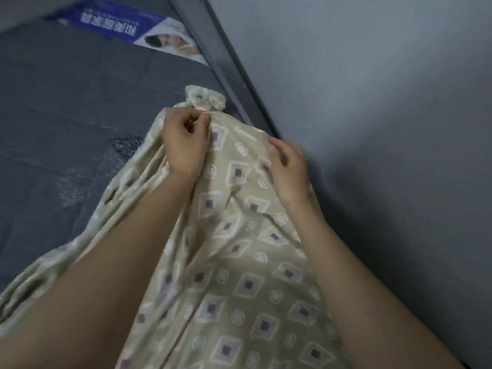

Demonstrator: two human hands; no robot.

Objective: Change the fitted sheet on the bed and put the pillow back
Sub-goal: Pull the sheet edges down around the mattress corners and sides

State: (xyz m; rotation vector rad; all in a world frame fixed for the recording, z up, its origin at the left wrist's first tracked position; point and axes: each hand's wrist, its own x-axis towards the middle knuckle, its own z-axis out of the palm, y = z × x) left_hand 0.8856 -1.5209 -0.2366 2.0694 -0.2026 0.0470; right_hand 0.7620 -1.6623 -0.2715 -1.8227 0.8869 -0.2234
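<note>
1. While the beige fitted sheet [239,288], printed with squares and rings, lies rumpled along the bed's wall side, fitting seems barely begun.
2. Left hand [181,145] pinches its bunched corner, right hand [290,169] its edge; both grips clenched on cloth.
3. Next, likely: stretch that corner over the bare grey quilted mattress [66,102].

Single view, head-worn, wide-angle. Looks forward and down along both forearms, near enough that left hand [183,145] and right hand [288,169] sit mid-frame on the sheet [239,275]. Frame tilted: mattress [66,102] upper left, bed rail [226,57] running diagonally, wall [386,102] filling right.
</note>
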